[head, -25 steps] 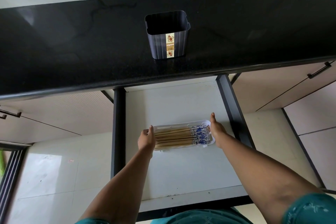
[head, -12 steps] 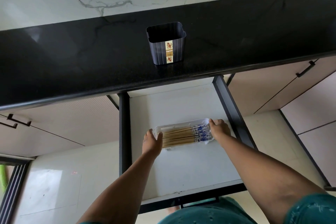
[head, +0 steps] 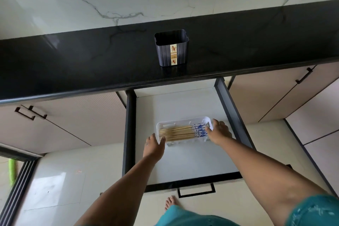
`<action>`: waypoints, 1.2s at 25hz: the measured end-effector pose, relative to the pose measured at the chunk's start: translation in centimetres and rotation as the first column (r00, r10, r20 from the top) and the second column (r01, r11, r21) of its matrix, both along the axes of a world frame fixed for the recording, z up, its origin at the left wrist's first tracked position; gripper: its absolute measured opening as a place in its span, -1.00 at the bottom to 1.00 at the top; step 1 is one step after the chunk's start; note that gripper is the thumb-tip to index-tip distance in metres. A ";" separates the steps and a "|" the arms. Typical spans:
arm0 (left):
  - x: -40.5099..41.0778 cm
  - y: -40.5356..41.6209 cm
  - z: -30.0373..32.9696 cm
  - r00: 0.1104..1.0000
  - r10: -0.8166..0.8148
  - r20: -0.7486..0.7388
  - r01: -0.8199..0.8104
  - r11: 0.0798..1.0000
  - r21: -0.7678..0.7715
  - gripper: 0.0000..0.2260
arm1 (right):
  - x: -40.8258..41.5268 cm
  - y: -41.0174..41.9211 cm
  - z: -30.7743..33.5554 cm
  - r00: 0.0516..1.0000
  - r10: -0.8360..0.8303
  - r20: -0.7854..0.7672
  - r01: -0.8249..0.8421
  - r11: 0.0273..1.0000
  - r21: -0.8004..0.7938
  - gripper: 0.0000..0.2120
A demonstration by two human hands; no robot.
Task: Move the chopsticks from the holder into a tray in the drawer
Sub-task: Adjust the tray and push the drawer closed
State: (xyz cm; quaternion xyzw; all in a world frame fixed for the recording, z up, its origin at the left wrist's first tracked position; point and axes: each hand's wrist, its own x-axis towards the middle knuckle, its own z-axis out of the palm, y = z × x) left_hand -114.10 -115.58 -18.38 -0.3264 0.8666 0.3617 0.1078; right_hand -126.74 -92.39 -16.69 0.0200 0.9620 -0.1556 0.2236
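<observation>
A white plastic tray (head: 183, 120) lies in the open drawer (head: 185, 163). Several wooden chopsticks (head: 181, 131) with blue-patterned ends lie side by side in it. My left hand (head: 153, 146) grips the tray's left end, thumb over the rim. My right hand (head: 219, 132) holds the tray's right end, fingers against the blue tips. The dark ribbed holder (head: 172, 47) with a yellow label stands empty on the black countertop (head: 91, 60), above the drawer.
The drawer has dark side rails (head: 233, 112) and a front handle (head: 196, 191). Closed cabinet doors with black handles (head: 30, 112) flank it. My bare foot (head: 171, 202) stands on the tiled floor below the drawer front. A marble wall rises behind the counter.
The view has tilted so more of the drawer front and the floor shows. Both hands stay on the tray's ends, with the fingers closing more around them.
</observation>
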 end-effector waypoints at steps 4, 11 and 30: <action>4.0 3.3 2.0 0.988 -0.093 -0.125 0.050 0.949 -0.311 -0.44 | 4.3 1.4 1.3 0.978 0.097 -0.183 -0.099 0.995 -0.002 -0.46; 13.2 12.0 2.2 0.923 -0.309 -0.231 0.141 0.828 -0.543 -0.33 | 17.1 5.3 1.3 0.732 0.452 -0.510 -0.446 0.884 0.143 -0.25; 13.4 10.6 1.8 0.912 -0.392 0.119 0.387 0.727 -0.568 -0.19 | 17.4 5.9 -1.2 0.745 0.634 -0.206 -0.551 0.759 0.347 -0.07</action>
